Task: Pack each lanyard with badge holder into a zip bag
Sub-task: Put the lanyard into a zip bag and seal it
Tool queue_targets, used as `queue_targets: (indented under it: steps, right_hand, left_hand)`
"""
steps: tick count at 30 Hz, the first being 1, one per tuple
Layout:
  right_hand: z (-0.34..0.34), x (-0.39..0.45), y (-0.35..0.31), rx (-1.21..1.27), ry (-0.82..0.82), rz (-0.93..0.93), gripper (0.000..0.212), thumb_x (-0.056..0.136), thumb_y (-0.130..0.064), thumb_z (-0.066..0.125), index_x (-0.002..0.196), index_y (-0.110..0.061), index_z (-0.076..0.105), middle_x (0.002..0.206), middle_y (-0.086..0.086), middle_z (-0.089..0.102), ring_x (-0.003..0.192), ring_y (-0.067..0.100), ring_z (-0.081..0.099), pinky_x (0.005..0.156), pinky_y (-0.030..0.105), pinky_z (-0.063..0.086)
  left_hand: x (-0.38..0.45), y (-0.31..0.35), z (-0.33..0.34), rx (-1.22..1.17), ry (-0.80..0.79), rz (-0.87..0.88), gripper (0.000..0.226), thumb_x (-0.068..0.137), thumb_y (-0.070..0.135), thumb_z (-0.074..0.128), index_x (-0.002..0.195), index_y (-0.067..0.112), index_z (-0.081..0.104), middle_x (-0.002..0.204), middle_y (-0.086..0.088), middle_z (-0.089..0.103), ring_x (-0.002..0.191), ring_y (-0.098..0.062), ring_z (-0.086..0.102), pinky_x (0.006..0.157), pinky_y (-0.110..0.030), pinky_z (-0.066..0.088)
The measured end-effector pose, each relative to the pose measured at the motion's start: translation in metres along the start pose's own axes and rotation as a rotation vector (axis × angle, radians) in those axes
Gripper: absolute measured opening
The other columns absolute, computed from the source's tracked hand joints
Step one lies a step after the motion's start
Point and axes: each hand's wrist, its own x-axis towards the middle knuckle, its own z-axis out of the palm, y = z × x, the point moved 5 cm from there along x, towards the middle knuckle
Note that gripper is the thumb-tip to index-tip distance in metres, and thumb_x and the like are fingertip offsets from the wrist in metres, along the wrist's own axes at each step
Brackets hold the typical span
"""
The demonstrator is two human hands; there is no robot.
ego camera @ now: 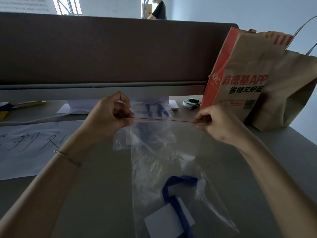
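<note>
Zip bag (164,152): clear plastic, held up over the table (106,194), red seal strip (164,119) stretched level along its top edge. The bag hangs down toward the camera from that strip.

Left hand (111,115): at the strip's left end, fingers curled, pinching the bag's top corner. Thin bracelet (67,156) on the wrist.

Right hand (214,122): at the strip's right end, fingers curled, pinching the other top corner.

Lanyard (173,200): blue strap, inside the bag at its lower end, folded over itself.

Badge holder (164,220): white card face, inside the bag beside the lanyard, strap lying across it.

Second bag (154,109): clear, with a blue strap inside, on the table just beyond the strip.

Paper sheet (25,148): white, handwritten black characters, on the table left of the zip bag.

Paper bag (248,79): brown and red, printed, upright on the table right of the strip, beyond the right hand.

Small box (191,103): on the table between the second bag and the paper bag.

Partition (111,52): dark panel standing along the table's far edge, behind the strip.

Person (158,9): far behind the partition, in dark top.
</note>
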Motion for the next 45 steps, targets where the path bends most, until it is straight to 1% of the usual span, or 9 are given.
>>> queue_targets:
  steps: [11,17,21,24,29,31,34,39,45]
  right_hand:
    - [-0.003,-0.003,-0.002,-0.072,0.145,-0.013,0.010,0.080,-0.013,0.083,0.077,-0.019,0.074,0.070,-0.007,0.069,0.067,0.004,0.063,0.060,0.021,0.050]
    - [0.005,0.001,0.006,0.003,0.106,0.013,0.011,0.091,-0.016,0.072,0.098,-0.020,0.079,0.090,-0.006,0.076,0.084,0.002,0.068,0.070,0.008,0.047]
    - [-0.001,-0.002,-0.004,-0.047,0.152,-0.031,0.031,0.093,-0.006,0.064,0.118,-0.020,0.074,0.114,-0.006,0.075,0.097,0.000,0.064,0.073,-0.005,0.037]
    - [-0.012,-0.011,-0.032,-0.088,0.162,-0.138,0.030,0.092,-0.008,0.066,0.117,-0.022,0.075,0.113,-0.009,0.074,0.094,-0.001,0.064,0.076,0.004,0.039]
    - [0.013,-0.052,-0.079,-0.051,-0.198,-0.215,0.016,0.088,-0.014,0.074,0.097,-0.026,0.077,0.093,-0.011,0.075,0.085,-0.003,0.068,0.079,0.021,0.056]
    - [0.039,-0.077,-0.083,-0.115,-0.378,-0.209,0.017,0.085,-0.024,0.077,0.100,-0.032,0.076,0.102,-0.015,0.073,0.092,-0.002,0.065,0.083,0.024,0.055]
    - [0.065,-0.110,-0.082,-0.177,-0.561,-0.237,0.047,0.076,-0.044,0.080,0.120,-0.041,0.066,0.124,-0.020,0.062,0.110,0.000,0.058,0.094,0.023,0.048]
    - [0.076,-0.134,-0.079,-0.271,-0.614,-0.346,0.087,0.070,-0.049,0.079,0.147,-0.043,0.040,0.149,-0.019,0.037,0.135,0.005,0.039,0.113,0.023,0.033]
    - [0.076,-0.146,-0.089,-0.302,-0.494,-0.425,0.064,0.076,-0.037,0.061,0.137,-0.039,0.042,0.136,-0.013,0.050,0.123,0.011,0.051,0.100,0.031,0.046]
  left_hand:
    - [0.003,-0.015,-0.005,0.017,0.052,-0.027,0.037,0.075,-0.004,0.081,0.085,0.022,0.056,0.079,0.001,0.073,0.072,-0.024,0.070,0.076,-0.051,0.058]
    - [0.006,-0.021,-0.003,0.105,0.109,-0.004,0.030,0.080,0.002,0.075,0.082,0.031,0.069,0.076,0.010,0.071,0.063,-0.012,0.066,0.070,-0.042,0.058]
    - [0.001,-0.005,0.002,0.382,0.088,-0.012,0.024,0.084,0.012,0.067,0.092,0.035,0.073,0.072,0.017,0.068,0.064,-0.004,0.065,0.060,-0.021,0.049]
    - [-0.005,0.018,0.009,0.500,0.088,0.054,0.022,0.087,0.013,0.063,0.100,0.030,0.072,0.088,0.009,0.067,0.077,-0.011,0.064,0.068,-0.023,0.048]
    - [-0.035,0.043,0.063,0.522,-0.280,0.219,0.024,0.091,0.009,0.061,0.104,0.026,0.071,0.100,0.008,0.068,0.086,-0.004,0.063,0.081,-0.013,0.049]
    - [-0.056,0.036,0.083,0.538,-0.396,0.225,0.022,0.091,0.009,0.060,0.105,0.024,0.069,0.102,0.008,0.068,0.091,-0.007,0.065,0.082,-0.017,0.051]
    - [-0.077,0.014,0.094,0.563,-0.442,0.220,0.027,0.083,0.007,0.059,0.098,0.027,0.068,0.106,0.007,0.068,0.097,-0.012,0.065,0.082,-0.032,0.054]
    - [-0.076,-0.006,0.090,0.529,-0.392,0.154,0.026,0.083,0.011,0.061,0.100,0.028,0.071,0.106,0.010,0.064,0.097,-0.010,0.062,0.077,-0.023,0.049]
    - [-0.069,-0.027,0.088,0.456,-0.429,0.112,0.025,0.083,0.015,0.066,0.100,0.033,0.070,0.099,0.018,0.059,0.096,-0.004,0.060,0.086,-0.026,0.051]
